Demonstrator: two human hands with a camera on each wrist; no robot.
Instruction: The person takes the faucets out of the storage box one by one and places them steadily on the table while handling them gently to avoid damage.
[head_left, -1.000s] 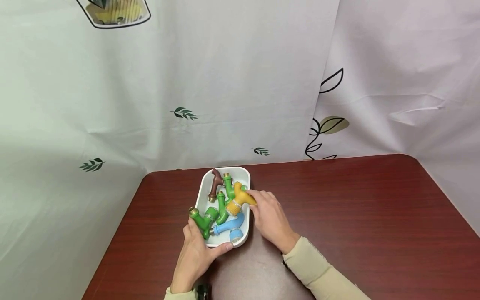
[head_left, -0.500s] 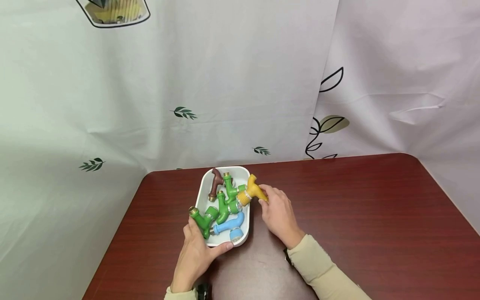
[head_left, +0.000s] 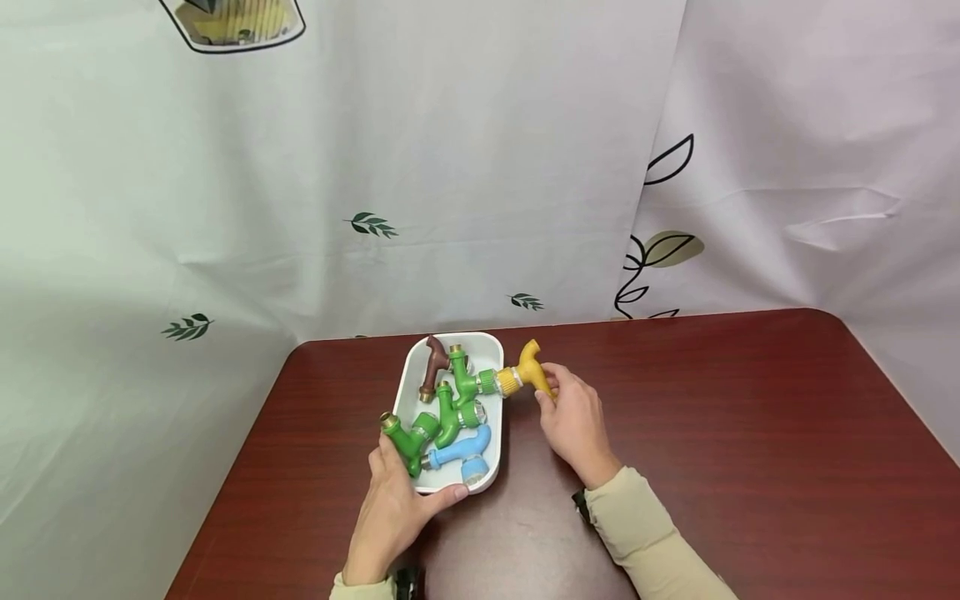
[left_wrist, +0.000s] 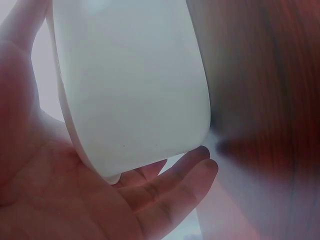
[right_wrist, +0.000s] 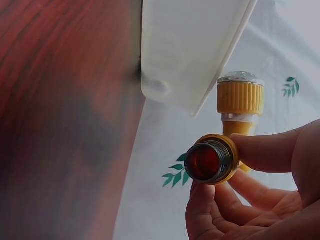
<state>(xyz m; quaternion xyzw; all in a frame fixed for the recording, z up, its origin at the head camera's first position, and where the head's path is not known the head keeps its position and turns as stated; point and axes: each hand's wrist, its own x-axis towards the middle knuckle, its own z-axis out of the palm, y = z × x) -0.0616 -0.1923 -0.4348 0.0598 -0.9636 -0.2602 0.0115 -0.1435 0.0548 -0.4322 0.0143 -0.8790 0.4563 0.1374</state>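
Note:
My right hand (head_left: 576,421) pinches a yellow plastic tap (head_left: 531,367) between thumb and fingers, just beyond the right rim of a white tray (head_left: 495,467). In the right wrist view, the threaded mouth of the yellow tap (right_wrist: 209,161) faces the camera, its ribbed knob upright behind. My left hand (head_left: 390,508) holds the tray's near left corner, thumb along the front rim. Inside the tray lie a brown tap (head_left: 435,367), a blue tap (head_left: 461,450) and green taps, including one at the back (head_left: 462,375), one in the middle (head_left: 450,417) and one near my left fingers (head_left: 408,437).
The tray stands on a dark red wood-grain table (head_left: 720,417), toward its back left. A pale cloth with leaf prints (head_left: 480,167) hangs behind and beside the table.
My right hand has carried the yellow tap from over the tray to the right, past its rim, uncovering the green taps beneath. The left hand has stayed on the tray.

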